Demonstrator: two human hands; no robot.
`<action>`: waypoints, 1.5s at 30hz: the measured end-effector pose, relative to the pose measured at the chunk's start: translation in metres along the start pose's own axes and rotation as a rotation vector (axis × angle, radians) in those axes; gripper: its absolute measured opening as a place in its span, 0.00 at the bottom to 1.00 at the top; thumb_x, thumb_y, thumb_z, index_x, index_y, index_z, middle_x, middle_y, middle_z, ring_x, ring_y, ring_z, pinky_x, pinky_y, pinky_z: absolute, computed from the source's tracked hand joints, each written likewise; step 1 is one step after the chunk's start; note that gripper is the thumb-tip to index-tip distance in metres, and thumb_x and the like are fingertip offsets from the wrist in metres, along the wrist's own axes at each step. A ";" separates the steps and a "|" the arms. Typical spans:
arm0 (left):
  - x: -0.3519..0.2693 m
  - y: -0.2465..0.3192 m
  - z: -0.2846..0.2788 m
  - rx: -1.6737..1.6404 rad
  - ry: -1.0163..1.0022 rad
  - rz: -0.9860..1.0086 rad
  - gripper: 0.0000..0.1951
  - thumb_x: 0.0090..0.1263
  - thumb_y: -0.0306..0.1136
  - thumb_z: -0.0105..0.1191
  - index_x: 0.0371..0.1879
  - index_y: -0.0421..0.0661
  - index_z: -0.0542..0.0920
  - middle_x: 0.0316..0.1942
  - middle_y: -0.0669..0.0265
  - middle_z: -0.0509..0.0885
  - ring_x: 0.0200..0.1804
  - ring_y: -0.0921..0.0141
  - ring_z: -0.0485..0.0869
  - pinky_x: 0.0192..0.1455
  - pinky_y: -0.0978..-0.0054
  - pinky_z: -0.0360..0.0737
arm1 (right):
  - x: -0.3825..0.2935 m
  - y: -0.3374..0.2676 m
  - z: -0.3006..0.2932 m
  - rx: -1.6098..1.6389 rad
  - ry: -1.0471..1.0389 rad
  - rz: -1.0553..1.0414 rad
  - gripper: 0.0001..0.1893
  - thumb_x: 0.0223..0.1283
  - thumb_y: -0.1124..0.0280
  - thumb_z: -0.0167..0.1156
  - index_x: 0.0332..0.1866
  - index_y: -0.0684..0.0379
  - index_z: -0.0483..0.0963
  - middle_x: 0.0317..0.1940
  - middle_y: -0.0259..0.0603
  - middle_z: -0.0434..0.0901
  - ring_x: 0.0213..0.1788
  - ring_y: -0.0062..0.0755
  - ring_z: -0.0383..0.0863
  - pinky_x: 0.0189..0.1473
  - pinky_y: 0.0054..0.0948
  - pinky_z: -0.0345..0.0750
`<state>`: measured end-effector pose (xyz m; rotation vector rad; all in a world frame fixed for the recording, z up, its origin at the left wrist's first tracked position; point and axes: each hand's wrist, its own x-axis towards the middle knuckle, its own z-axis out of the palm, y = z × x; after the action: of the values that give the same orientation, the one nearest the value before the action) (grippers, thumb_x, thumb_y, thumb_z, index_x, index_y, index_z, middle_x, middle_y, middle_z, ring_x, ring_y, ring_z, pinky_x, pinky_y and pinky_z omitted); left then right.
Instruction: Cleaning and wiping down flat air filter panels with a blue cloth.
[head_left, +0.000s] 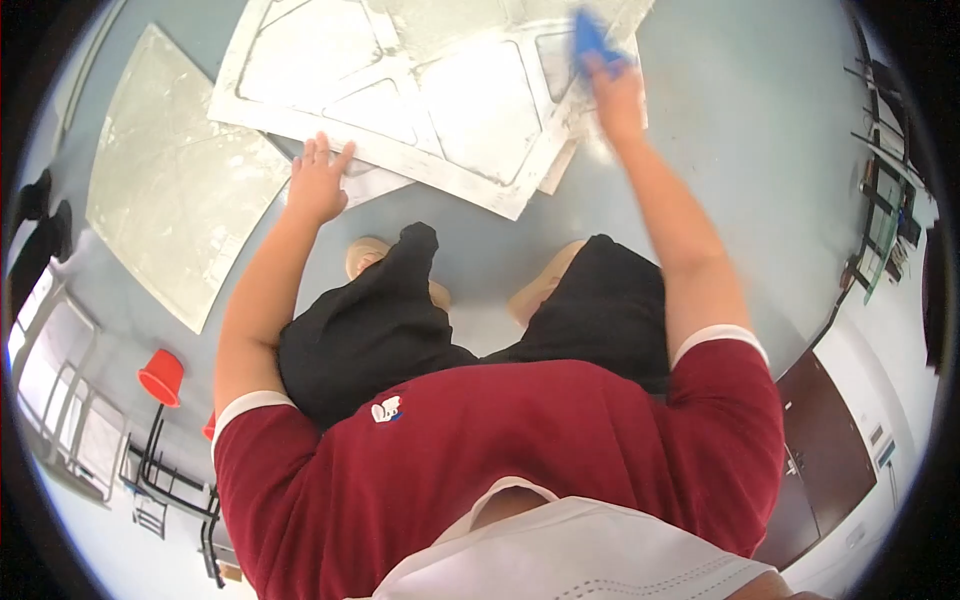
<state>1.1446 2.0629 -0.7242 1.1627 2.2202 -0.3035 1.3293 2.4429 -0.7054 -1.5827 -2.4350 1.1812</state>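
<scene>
A large flat white panel with raised ribs (480, 112) lies over other pale panels on the floor before me. My left hand (319, 180) rests with spread fingers at the panel's near left edge, holding nothing. Toward the panel's far right side, my right hand (619, 97) grips a blue cloth (592, 45), which is blurred. Parts of further panels show from under the ribbed one, at its near edge and at the right.
Another pale, curved-edged panel (184, 180) lies on the floor at the left. Beyond it are a person's dark shoes (56, 225). A red bucket (163, 377) stands lower left near black metal frames (161, 480). Racks (885, 217) line the right side, above a brown door (829, 450).
</scene>
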 end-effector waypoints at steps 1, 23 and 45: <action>-0.002 -0.002 -0.001 -0.002 0.004 -0.019 0.37 0.49 0.28 0.53 0.63 0.63 0.59 0.67 0.50 0.49 0.67 0.52 0.51 0.64 0.52 0.56 | -0.035 -0.018 0.028 -0.080 -0.064 -0.043 0.37 0.50 0.41 0.53 0.51 0.69 0.67 0.51 0.58 0.67 0.54 0.48 0.66 0.57 0.37 0.63; -0.004 -0.012 0.000 -0.069 0.107 0.102 0.31 0.53 0.29 0.51 0.61 0.53 0.62 0.63 0.42 0.53 0.64 0.46 0.55 0.61 0.52 0.57 | 0.032 -0.125 0.159 -0.316 -0.204 -0.368 0.16 0.56 0.64 0.48 0.51 0.49 0.71 0.48 0.48 0.72 0.51 0.45 0.69 0.51 0.40 0.69; 0.012 0.005 -0.027 0.033 -0.249 0.071 0.39 0.51 0.26 0.50 0.66 0.57 0.52 0.66 0.43 0.43 0.67 0.47 0.48 0.62 0.56 0.59 | 0.020 0.048 0.009 -0.780 -0.635 -1.203 0.24 0.51 0.73 0.48 0.56 0.40 0.67 0.41 0.39 0.67 0.46 0.37 0.69 0.47 0.31 0.70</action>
<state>1.1325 2.0866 -0.7095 1.1511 1.9608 -0.4328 1.3535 2.4638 -0.7476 0.6110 -3.4423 0.4919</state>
